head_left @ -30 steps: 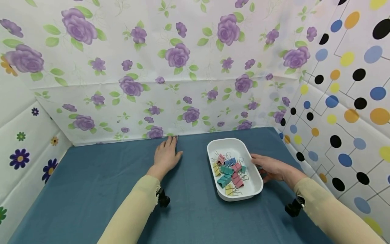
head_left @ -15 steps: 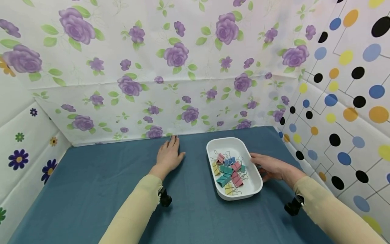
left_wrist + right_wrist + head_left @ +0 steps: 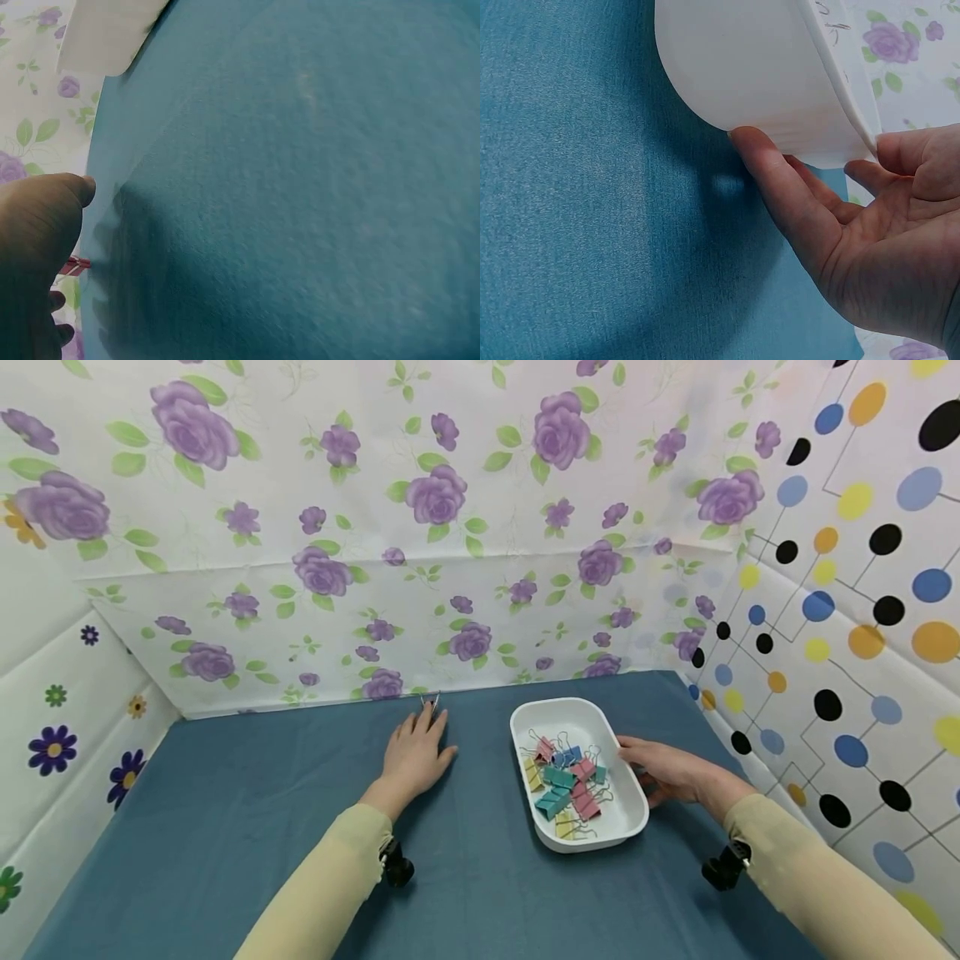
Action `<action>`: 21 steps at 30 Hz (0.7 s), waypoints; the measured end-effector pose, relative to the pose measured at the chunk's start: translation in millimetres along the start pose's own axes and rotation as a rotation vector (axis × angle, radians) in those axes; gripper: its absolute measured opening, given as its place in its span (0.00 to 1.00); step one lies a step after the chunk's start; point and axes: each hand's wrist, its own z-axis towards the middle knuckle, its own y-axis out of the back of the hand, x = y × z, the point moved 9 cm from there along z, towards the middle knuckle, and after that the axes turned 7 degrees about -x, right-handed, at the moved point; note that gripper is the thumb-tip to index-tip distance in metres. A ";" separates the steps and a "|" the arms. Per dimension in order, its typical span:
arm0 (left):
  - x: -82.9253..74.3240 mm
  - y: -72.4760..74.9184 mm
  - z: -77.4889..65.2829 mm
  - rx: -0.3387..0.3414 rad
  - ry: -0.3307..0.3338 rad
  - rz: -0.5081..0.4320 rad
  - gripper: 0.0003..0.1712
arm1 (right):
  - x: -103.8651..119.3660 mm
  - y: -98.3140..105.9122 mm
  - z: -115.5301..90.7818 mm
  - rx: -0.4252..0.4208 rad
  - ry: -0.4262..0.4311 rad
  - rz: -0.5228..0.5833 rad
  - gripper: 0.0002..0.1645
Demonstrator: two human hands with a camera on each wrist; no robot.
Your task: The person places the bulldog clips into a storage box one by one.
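My left hand (image 3: 414, 756) lies palm down near the back edge of the cloth, its fingers stretched forward. Just past its fingertips stands a red binder clip (image 3: 76, 266), whose wire handles show in the head view; whether the fingers touch it I cannot tell. With thumb and fingers, my right hand (image 3: 671, 771) holds the right side of a white plastic box (image 3: 628, 814). Inside lie several binder clips, among them a teal one (image 3: 553, 802), a pink one (image 3: 585, 802), a yellow one (image 3: 565, 825) and a blue one (image 3: 567, 758).
Blue cloth (image 3: 262, 827) covers the table. A flowered sheet (image 3: 322, 635) rises along the back edge, a dotted sheet (image 3: 810, 693) along the right, and another flowered sheet (image 3: 67, 793) along the left.
My left hand has shifted slightly right and then drawn back a little, so the clip's wire handles now show beyond the fingertips. The right hand and box stay put.
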 end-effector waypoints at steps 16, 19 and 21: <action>1.4 0.2 -26.3 0.009 0.042 0.023 0.40 | -0.7 0.0 -0.6 0.004 0.003 0.003 0.34; 0.6 2.7 -27.7 -0.007 0.042 0.020 0.39 | 0.0 -0.4 -0.8 0.003 0.003 0.002 0.34; -0.2 5.7 -27.6 -0.027 0.032 0.012 0.38 | 0.4 -0.8 -1.0 0.003 0.003 0.001 0.34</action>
